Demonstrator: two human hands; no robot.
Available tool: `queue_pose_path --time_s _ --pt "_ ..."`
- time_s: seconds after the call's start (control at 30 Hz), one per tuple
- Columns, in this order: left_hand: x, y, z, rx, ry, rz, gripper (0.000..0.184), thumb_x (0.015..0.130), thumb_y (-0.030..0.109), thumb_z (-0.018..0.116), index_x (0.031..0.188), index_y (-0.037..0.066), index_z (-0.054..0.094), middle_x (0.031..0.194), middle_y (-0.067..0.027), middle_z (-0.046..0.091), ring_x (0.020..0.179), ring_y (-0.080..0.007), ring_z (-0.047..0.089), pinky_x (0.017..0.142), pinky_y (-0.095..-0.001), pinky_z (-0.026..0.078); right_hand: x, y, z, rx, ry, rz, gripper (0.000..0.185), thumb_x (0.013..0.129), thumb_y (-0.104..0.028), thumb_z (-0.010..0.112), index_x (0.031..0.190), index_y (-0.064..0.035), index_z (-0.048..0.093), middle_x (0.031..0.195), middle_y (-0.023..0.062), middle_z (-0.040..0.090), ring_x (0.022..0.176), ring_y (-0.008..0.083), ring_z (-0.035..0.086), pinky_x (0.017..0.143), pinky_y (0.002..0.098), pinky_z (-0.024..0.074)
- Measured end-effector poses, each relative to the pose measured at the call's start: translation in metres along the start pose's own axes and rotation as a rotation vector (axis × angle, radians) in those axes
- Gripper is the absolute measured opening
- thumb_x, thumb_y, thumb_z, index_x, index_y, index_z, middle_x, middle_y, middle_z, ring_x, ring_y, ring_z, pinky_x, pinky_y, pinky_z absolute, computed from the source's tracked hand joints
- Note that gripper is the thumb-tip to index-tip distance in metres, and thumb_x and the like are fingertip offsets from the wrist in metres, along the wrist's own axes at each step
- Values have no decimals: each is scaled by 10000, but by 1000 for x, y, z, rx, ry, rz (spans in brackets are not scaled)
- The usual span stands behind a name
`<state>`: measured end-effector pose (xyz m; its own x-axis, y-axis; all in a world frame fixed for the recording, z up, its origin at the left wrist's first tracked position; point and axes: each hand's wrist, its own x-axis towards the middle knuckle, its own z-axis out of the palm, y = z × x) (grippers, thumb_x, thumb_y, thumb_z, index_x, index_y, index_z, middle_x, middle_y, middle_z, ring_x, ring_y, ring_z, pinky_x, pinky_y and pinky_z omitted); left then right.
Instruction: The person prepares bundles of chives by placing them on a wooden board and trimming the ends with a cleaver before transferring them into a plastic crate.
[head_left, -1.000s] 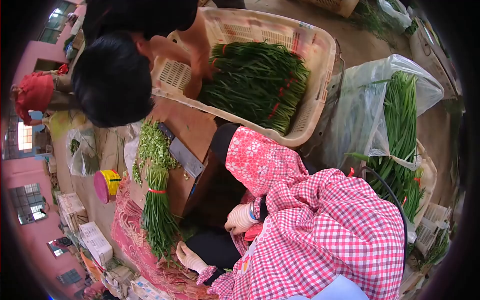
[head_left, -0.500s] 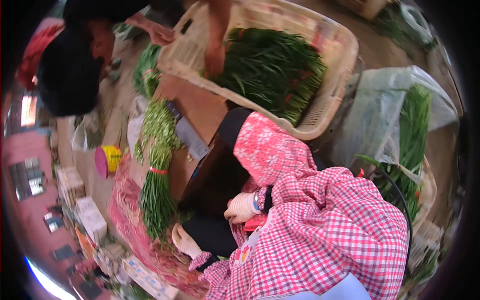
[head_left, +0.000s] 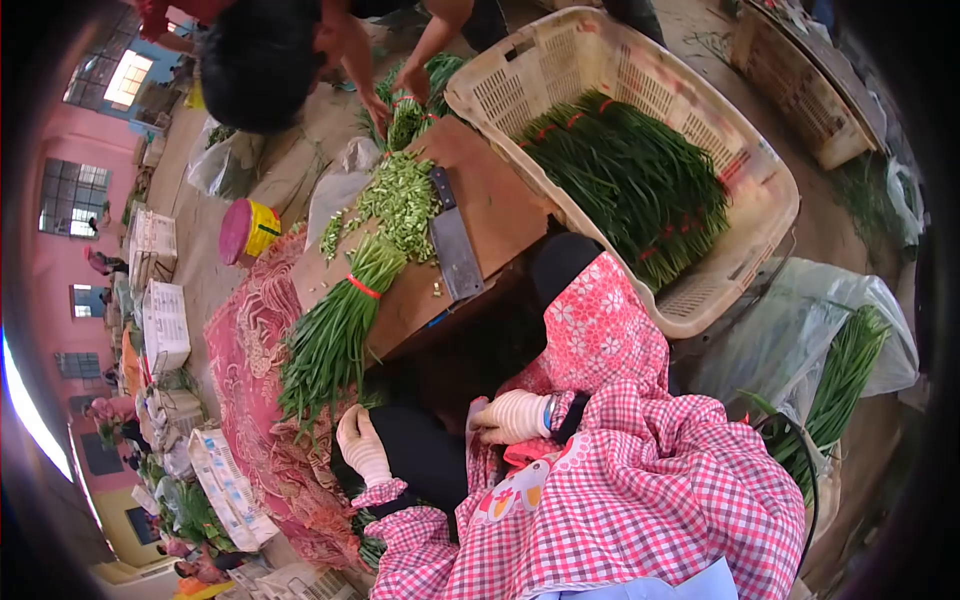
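Observation:
My left hand (head_left: 363, 446), in a ribbed cream glove, lies against my dark-clad left leg, fingers extended and nothing visible in them. Just above it hang the leafy ends of a green bundle of garlic chives (head_left: 335, 335), bound with a red band. My right hand (head_left: 517, 417), gloved alike, is closed over a fold of pink checked cloth (head_left: 480, 450) at my lap. Ahead, a cleaver (head_left: 457, 255) lies flat on a brown board (head_left: 500, 215) beside chopped pale stem pieces (head_left: 398, 205). My hands touch neither.
A beige plastic crate (head_left: 770, 190) holds banded green bundles. Across the board, another person's hands (head_left: 400, 95) are at a banded bundle. A plastic bag (head_left: 870, 300) with long greens stands right. Patterned red cloth (head_left: 255, 350) and a yellow-pink bucket (head_left: 250, 232) are left.
The view has swung, shifting the scene. The other person's hands have gone from the crate to a banded bundle beyond the board. My right hand now has a cloth fold in its fingers.

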<state>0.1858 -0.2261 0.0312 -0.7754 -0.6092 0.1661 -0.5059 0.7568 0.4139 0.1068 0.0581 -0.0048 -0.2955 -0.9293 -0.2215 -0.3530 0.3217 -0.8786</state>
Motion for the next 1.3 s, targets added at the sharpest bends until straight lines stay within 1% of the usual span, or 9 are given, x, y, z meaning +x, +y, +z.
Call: queue_pose_path --time_s 0.23,0.3,0.37,0.43,0.6,0.63,0.73,0.93,1.3 --pt "0 -7 0 -47 -2 21 234 903 230 602 1005 38 686 1021 -115 670 1001 -288 587 920 -385 442 -2 -3 -3 48 22 32 358 854 -337 561 1120 -112 642 1022 167 666 954 359 634 831 432 501" --pt "0 -14 4 -139 -1 18 241 910 226 596 1009 22 679 1020 -122 669 984 -285 596 921 -376 442 0 3 3 21 39 -23 350 860 -326 567 1145 -128 615 948 193 659 857 388 635 750 467 501" --pt "0 -12 4 -163 -13 -46 254 917 226 589 1017 9 673 1027 -122 670 979 -277 602 927 -363 441 2 4 6 49 73 2 355 856 -331 570 1138 -123 620 949 181 665 864 384 636 756 465 504" --pt "-1 -7 2 -128 -21 -62 257 926 221 581 1034 5 667 1044 -119 670 986 -268 600 934 -356 440 3 3 7 43 42 26 349 837 -324 568 1102 -117 658 1014 155 678 947 349 643 822 438 507" --pt "0 -6 -1 -83 -66 -41 282 944 226 562 1082 -3 648 1091 -131 658 1017 -262 593 949 -344 433 0 -2 1 40 -3 50 357 841 -298 561 1133 -114 649 1037 127 682 976 330 641 831 431 506" --pt "0 -4 -1 -80 -83 -24 282 944 226 562 1082 -3 648 1091 -131 658 1017 -262 593 949 -344 433 2 1 2 54 14 60 357 841 -298 561 1133 -114 649 1037 127 682 976 330 641 831 431 506" --pt "0 14 -8 -106 -116 -143 387 936 301 574 1142 -21 633 1150 -138 646 1057 -252 579 971 -332 414 8 5 10 43 6 24 363 829 -316 560 1118 -109 637 984 145 677 930 349 645 785 451 515" --pt "4 -3 -2 -77 -114 -109 350 956 267 554 1126 -30 630 1127 -154 653 1041 -262 595 955 -333 435 6 1 4 37 -34 18 381 852 -328 557 1143 -88 618 979 174 673 934 370 639 799 466 509" --pt "2 5 -3 -129 -114 -115 306 952 227 561 1109 -25 633 1111 -140 659 1020 -242 604 951 -319 446 4 -2 2 30 -54 13 379 864 -337 549 1164 -112 613 1012 164 665 948 359 637 801 466 511"
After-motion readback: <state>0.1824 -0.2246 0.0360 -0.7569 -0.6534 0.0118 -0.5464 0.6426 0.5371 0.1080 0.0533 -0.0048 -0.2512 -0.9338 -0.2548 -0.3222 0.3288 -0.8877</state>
